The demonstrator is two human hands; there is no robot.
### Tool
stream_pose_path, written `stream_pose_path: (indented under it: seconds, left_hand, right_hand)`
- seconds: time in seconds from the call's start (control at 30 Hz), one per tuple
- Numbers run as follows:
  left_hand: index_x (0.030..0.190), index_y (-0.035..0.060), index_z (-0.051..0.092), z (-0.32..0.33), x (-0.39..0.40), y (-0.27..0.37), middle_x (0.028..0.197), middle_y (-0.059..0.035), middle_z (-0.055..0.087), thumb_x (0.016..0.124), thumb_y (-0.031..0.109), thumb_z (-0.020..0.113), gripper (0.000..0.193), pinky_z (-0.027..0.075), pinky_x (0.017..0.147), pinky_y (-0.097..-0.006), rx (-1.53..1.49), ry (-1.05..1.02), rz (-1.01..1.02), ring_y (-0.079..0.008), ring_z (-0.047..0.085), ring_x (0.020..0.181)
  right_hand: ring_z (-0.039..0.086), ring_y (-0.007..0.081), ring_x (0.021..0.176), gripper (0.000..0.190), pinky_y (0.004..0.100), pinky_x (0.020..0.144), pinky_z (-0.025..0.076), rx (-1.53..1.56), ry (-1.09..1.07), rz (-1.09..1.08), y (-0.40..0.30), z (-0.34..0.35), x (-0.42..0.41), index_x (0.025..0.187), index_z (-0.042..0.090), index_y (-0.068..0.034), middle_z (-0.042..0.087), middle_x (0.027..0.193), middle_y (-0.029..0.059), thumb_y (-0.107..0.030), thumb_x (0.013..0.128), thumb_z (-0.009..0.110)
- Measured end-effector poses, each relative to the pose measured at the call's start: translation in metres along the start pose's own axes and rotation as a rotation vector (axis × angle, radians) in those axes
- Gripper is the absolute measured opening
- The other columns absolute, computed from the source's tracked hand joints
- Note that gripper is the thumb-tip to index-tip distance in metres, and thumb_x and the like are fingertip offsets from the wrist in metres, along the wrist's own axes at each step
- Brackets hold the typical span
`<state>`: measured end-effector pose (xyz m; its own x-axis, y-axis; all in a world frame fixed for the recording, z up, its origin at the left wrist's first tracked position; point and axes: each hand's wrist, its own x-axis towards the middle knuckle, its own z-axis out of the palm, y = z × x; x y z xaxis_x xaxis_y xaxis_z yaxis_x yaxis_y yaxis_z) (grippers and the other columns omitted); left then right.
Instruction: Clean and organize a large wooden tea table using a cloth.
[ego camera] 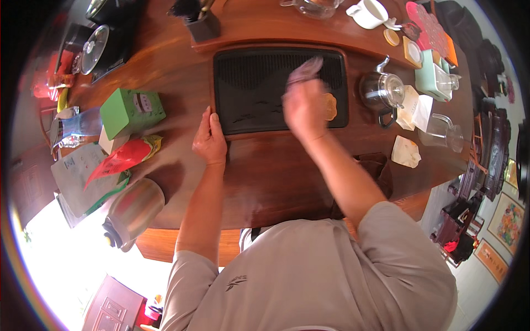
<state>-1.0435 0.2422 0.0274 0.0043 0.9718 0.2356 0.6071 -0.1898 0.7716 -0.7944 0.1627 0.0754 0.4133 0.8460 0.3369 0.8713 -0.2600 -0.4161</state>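
Note:
A black tea tray (248,95) with a ribbed far part and a reddish-brown wooden rim lies before me on the wooden table. My left hand (210,138) is at its near left side, thumb and fingers against the rim. Over the right half of the tray, my right hand (305,108) is blurred and grips a bunched purplish cloth (307,71). Just right of that hand, a tan scalloped coaster (330,106) lies on the tray, partly covered by the hand.
Right of the tray stand a glass teapot (383,89), a glass pitcher (443,133) and a crumpled tissue (406,151). On the left are a green box (132,111), a red packet (124,157) and a metal thermos (134,209). A white cup (368,14) sits at the back.

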Motion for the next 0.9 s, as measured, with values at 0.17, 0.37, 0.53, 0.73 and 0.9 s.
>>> stream_pose_path:
  seconds: [0.17, 0.37, 0.53, 0.73, 0.9]
  left_hand:
    - [0.125, 0.0085, 0.079, -0.003, -0.001, -0.009, 0.112, -0.0153, 0.081, 0.105, 0.024, 0.069, 0.028, 0.061, 0.083, -0.0365, -0.031, -0.047, -0.003, -0.0249, 0.08, 0.097]
    - [0.126, 0.0067, 0.078, -0.005, -0.001, 0.001, 0.113, -0.0171, 0.08, 0.106, 0.027, 0.067, 0.03, 0.061, 0.084, -0.0364, 0.026, -0.033, 0.013, -0.026, 0.079, 0.099]
    - [0.129, 0.008, 0.077, -0.009, 0.0, 0.001, 0.117, -0.0157, 0.08, 0.107, 0.03, 0.066, 0.033, 0.059, 0.089, -0.036, -0.002, -0.061, -0.005, -0.0249, 0.078, 0.103]
    - [0.132, 0.0118, 0.077, -0.008, 0.004, 0.01, 0.122, -0.0137, 0.079, 0.107, 0.041, 0.064, 0.04, 0.057, 0.096, -0.0381, 0.005, -0.111, -0.054, -0.028, 0.076, 0.111]
    - [0.136, 0.0104, 0.074, -0.031, 0.013, 0.007, 0.126, -0.0136, 0.078, 0.107, 0.042, 0.064, 0.044, 0.056, 0.099, -0.0382, 0.064, -0.22, -0.123, -0.0271, 0.075, 0.116]
  right_hand:
    - [0.066, 0.0312, 0.103, 0.019, 0.0393, 0.074, 0.062, 0.141, -0.188, -0.438, -0.094, 0.022, -0.031, 0.105, 0.07, -0.008, 0.06, 0.107, 0.0107, -0.009, 0.086, 0.071]
    - [0.066, 0.0354, 0.099, 0.029, 0.0491, 0.073, 0.062, -0.149, -0.133, 0.062, 0.033, -0.067, -0.04, 0.11, 0.065, -0.014, 0.057, 0.109, 0.0097, -0.007, 0.083, 0.073]
    - [0.063, 0.0385, 0.104, 0.023, 0.0511, 0.077, 0.06, -0.1, -0.086, 0.146, 0.023, -0.063, -0.054, 0.107, 0.061, -0.006, 0.058, 0.11, 0.015, -0.008, 0.086, 0.069]
    - [0.064, 0.0337, 0.107, 0.025, 0.0494, 0.079, 0.06, 0.281, -0.315, -0.189, -0.058, -0.045, -0.116, 0.106, 0.064, -0.01, 0.058, 0.114, 0.0128, -0.016, 0.084, 0.075]
    - [0.069, 0.0345, 0.098, 0.029, 0.0499, 0.081, 0.059, 0.248, -0.286, -0.124, -0.013, -0.099, -0.15, 0.105, 0.073, -0.014, 0.065, 0.106, 0.011, -0.038, 0.089, 0.08]
